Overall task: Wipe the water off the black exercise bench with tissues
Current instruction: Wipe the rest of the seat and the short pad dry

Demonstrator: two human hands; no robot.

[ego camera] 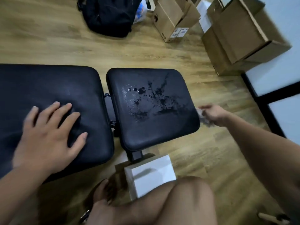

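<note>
Head view, near to far. Bare knee (186, 200) at bottom centre; just beyond it a white box (152, 174) stands on the wood floor (211, 156), next to the base of the black exercise bench (154, 135). L hand (47, 132): released, fingers spread, palm pressed flat on the long back pad (48, 82), which dents under it. Across a narrow gap w/ a hinge lies the shorter seat pad (178, 82). Water (142, 98) sits on the seat pad's middle as dark blotches, thin streaks and shiny droplets. R hand (214, 113): off the pad's right edge, over the floor, fingers curled round a crumpled tissue (203, 118) (blurred); the tissue is just beside the pad edge, apart from the water. Far side: black backpack (110, 15) at top centre w/ a plastic bag (140, 12) beside it; open cardboard boxes (243, 34) at top right.
</note>
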